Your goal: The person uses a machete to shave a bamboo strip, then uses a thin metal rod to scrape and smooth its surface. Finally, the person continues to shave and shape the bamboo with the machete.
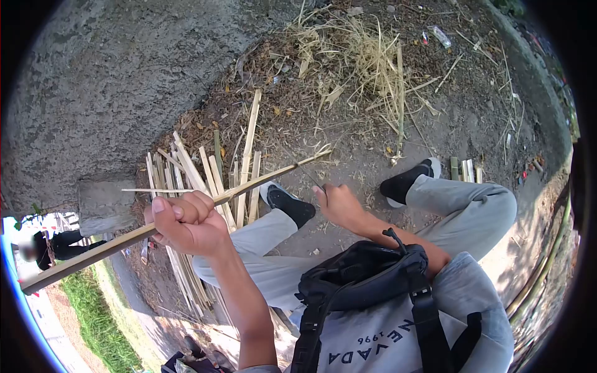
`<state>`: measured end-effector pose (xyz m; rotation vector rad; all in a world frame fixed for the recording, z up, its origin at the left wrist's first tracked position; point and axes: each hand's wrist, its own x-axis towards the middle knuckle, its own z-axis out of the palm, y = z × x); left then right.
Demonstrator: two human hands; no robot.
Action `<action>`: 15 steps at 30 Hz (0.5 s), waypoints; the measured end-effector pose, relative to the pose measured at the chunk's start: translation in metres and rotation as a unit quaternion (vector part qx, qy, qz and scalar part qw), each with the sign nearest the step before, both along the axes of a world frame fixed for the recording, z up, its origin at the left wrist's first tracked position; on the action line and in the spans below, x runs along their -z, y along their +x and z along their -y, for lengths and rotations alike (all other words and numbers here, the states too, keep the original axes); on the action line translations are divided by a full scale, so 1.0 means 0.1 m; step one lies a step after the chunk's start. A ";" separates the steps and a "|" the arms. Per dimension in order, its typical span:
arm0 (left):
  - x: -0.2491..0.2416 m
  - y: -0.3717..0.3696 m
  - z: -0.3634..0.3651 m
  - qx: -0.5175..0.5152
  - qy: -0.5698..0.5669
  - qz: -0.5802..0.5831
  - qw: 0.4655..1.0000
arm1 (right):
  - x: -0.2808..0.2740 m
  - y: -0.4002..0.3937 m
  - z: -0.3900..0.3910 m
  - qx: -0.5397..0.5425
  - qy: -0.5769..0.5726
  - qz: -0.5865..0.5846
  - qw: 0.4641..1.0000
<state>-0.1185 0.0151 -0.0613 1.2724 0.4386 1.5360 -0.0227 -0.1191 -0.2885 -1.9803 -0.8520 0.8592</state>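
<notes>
A long split bamboo strip (261,180) slants across the view, from the lower left up to a frayed, pale end near the middle. My left hand (186,227) is closed around it, left of its middle. My right hand (342,206) is closed on what looks like a knife (315,181), its thin grey blade pointing up and left toward the strip's frayed end. The handle is hidden in my fingers. Below the left hand, many pale bamboo strips (180,267) lie in a pile on the ground, beside my left shoe (287,204).
Dry shavings (367,59) lie heaped on the dirt ahead. A rough concrete surface (137,74) fills the upper left, with a block (106,208) below it. Short bamboo pieces (466,171) stand right of my right shoe (410,180). Another person (59,247) shows at far left.
</notes>
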 end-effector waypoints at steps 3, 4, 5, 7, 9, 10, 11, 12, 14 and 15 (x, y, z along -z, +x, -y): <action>-0.03 0.07 0.02 0.004 0.004 -0.005 1.000 | -0.16 -0.14 0.06 -0.004 0.024 0.004 1.000; -0.03 0.06 0.02 0.005 -0.002 -0.006 1.000 | 0.10 -0.10 0.03 0.020 -0.001 0.015 1.000; -0.04 0.07 0.02 0.009 -0.006 -0.005 1.000 | 0.38 -0.07 0.01 0.047 -0.024 0.028 0.998; -0.07 0.12 0.04 0.014 0.000 -0.001 1.000 | 1.11 0.13 0.12 0.036 -0.103 0.056 0.992; -0.04 0.17 0.12 0.015 0.016 -0.001 1.000 | 0.98 0.20 0.00 0.025 -0.088 0.039 0.995; -0.02 0.18 0.12 0.016 0.008 0.011 1.000 | 0.83 0.21 0.01 0.010 -0.086 0.031 0.996; -0.02 0.17 0.13 0.010 0.007 0.004 1.000 | 0.69 0.13 0.03 0.012 -0.056 0.025 0.998; -0.04 0.20 0.13 0.008 0.007 -0.001 1.000 | 0.40 0.07 0.02 0.018 -0.025 0.022 0.999; -0.05 0.28 0.12 0.018 0.006 0.006 1.000 | -0.15 -0.02 0.03 0.004 0.027 0.014 1.000; -0.05 0.29 0.12 0.027 0.003 0.011 1.000 | -0.26 -0.04 0.06 -0.006 0.049 0.006 0.999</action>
